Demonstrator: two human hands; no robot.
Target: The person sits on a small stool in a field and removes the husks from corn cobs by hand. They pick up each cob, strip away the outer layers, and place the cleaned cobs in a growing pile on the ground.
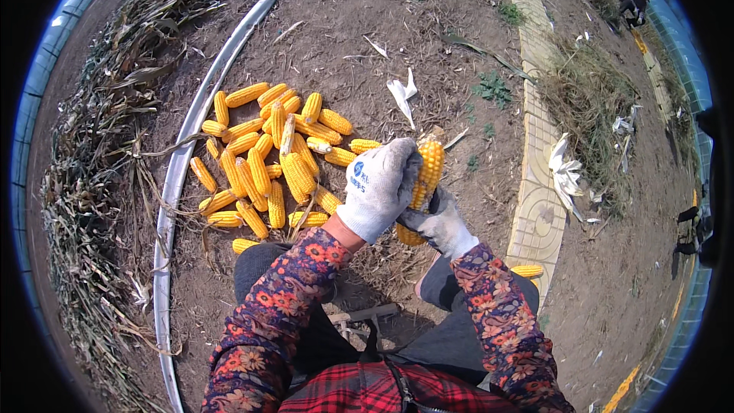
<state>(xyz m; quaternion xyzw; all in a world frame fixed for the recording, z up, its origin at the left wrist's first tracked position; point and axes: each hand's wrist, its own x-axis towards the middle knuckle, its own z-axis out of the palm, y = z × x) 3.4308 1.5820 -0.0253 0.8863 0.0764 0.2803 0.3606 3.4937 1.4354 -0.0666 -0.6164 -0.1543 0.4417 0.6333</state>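
Observation:
Both of my hands wear pale work gloves with dark, soiled fingers. My left hand [383, 186] is closed against the upper left side of a husked yellow corn cob [430, 169]. Below it, my right hand [438, 221] grips the lower part of that cob. Yellow kernels of corn [409, 235] show under my right hand; whether they belong to a second cob I cannot tell. To the left of my hands a loose pile of husked corn cobs [252, 175] lies on the soil. One cob in it, with a whitish tip [288, 135], points upward in the view.
A pale strip [166, 206] runs along the ground at left, beside heaped dry corn stalks [86, 195]. Patterned yellow paving [536, 206] lies at right, with husks [565, 175], dry grass [590, 92] and a cob [526, 271] nearby. A person [633, 4] is far off at upper right.

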